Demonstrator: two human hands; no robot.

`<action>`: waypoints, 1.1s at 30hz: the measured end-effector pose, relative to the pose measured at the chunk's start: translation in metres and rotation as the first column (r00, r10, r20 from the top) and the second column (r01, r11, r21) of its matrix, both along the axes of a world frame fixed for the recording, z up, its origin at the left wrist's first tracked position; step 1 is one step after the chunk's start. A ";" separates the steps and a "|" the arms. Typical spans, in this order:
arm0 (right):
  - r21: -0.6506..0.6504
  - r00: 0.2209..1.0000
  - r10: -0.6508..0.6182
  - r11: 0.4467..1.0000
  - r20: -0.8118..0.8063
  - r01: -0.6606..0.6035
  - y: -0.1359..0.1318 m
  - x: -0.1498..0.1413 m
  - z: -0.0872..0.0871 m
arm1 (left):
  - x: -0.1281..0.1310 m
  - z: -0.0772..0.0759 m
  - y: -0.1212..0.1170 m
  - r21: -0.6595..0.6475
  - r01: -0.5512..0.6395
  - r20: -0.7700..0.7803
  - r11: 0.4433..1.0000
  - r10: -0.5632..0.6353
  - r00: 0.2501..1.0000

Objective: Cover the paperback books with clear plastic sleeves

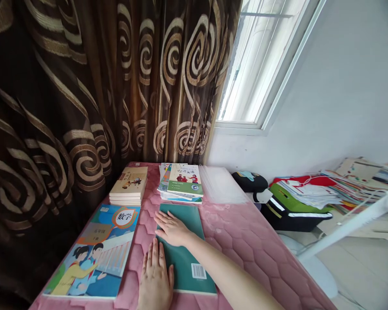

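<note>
A dark green book [194,224] lies closed on the pink quilted table cover [245,241], back cover up with a barcode near its lower edge. My right hand [171,229] rests flat on the book's upper left part, fingers spread. Flat at the book's lower left edge is my left hand [155,275], palm down, partly on the cover and partly on the pink cloth. Neither hand grips anything.
A colourful maths textbook [95,252] lies left of the green book. Behind are a stack of tan books [129,185], a stack with a green-and-white cover [183,181] and clear plastic sleeves [220,185]. Brown swirl curtain [84,94] at the back, window [261,64], cluttered papers [326,191] right.
</note>
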State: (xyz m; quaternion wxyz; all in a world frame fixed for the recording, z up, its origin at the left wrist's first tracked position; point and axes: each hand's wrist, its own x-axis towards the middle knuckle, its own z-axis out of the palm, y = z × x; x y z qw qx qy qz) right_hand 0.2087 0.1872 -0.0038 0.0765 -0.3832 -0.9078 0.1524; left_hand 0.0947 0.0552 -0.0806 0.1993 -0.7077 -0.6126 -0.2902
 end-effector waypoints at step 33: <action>0.031 0.889 -0.457 0.889 -0.008 0.457 -0.143 0.071 -0.011 | -0.011 0.020 -0.001 -0.140 0.101 0.102 0.985 -0.087 0.991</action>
